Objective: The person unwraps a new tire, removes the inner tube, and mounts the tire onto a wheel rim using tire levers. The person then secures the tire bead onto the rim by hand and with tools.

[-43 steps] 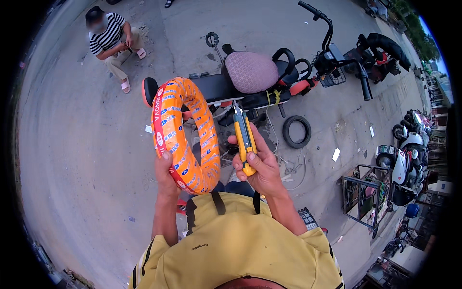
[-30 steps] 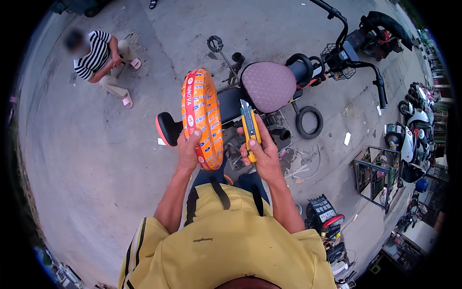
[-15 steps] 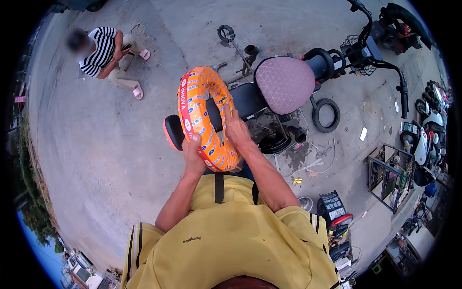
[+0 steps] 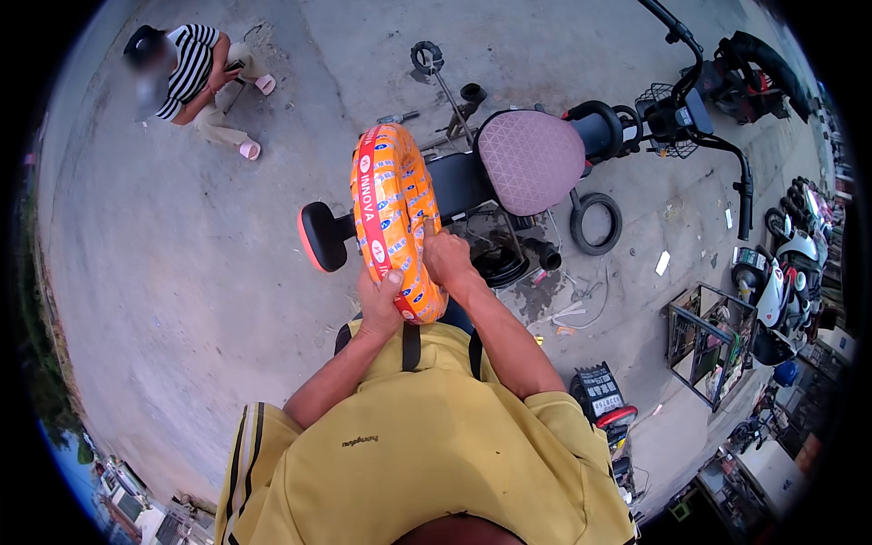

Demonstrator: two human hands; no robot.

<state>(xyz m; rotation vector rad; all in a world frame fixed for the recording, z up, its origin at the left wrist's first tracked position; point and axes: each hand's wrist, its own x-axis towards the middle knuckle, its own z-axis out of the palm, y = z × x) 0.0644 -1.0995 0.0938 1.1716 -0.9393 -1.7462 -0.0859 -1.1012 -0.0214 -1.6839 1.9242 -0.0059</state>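
Note:
Upright in front of me is a tire (image 4: 389,195) wrapped in orange film with a red and white band around its tread. My left hand (image 4: 381,298) grips its lower left side, thumb on the band. At the right side, my right hand (image 4: 449,258) is closed against the wrapping, its fingertips partly hidden. Just beyond stands an electric scooter with a pink patterned seat (image 4: 530,162) and a black backrest with a red edge (image 4: 322,237). A bare black tire (image 4: 596,223) lies on the ground right of the seat.
A person in a striped shirt (image 4: 193,73) sits at the far left. A metal frame stand (image 4: 711,345) is at the right, near parked scooters (image 4: 781,282). A black battery-like box (image 4: 599,391) stands by my right elbow. A wheel rim (image 4: 500,265) lies beside the scooter.
The wrapped tire has turned so its banded tread faces me more and its central hole is hidden. My right hand has moved lower along its side. The whole view has shifted slightly.

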